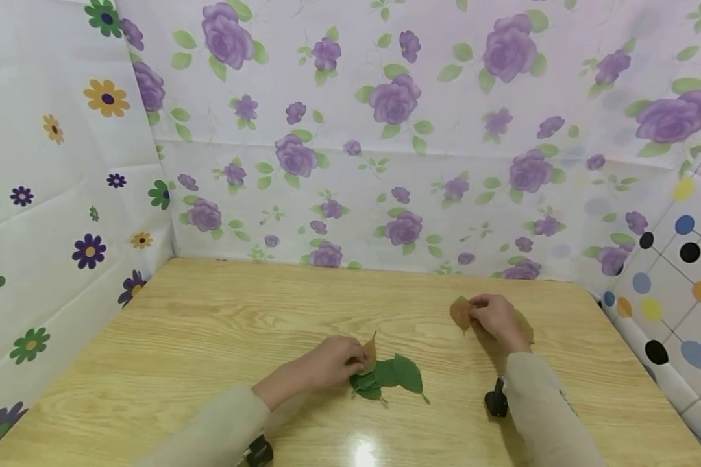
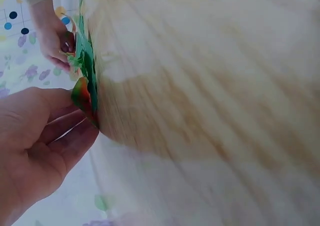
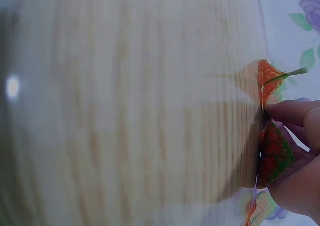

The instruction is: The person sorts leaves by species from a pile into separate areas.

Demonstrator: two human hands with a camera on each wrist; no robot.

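Observation:
My left hand (image 1: 335, 362) pinches an orange-brown leaf (image 1: 370, 358) at its edge, beside a small pile of overlapping green leaves (image 1: 405, 374) near the table's middle. From the left wrist view, this leaf (image 2: 82, 96) shows red and green at the fingertips, with the green leaves (image 2: 86, 56) just beyond. Farther right, my right hand (image 1: 496, 318) pinches a reddish-orange leaf (image 1: 461, 312) with a green tip, close over the tabletop. A yellow-brown leaf (image 1: 524, 324) lies behind that hand, partly hidden by it. The right wrist view shows orange veins and a pale stem (image 3: 297, 73).
The wood-grain table (image 1: 239, 305) carries the leaves. Flowered sheeting (image 1: 350, 194) stands along its back edge, with more on the left and dotted sheeting (image 1: 672, 292) on the right. A black wrist device (image 1: 496, 400) hangs below the right sleeve, another (image 1: 259, 451) below the left.

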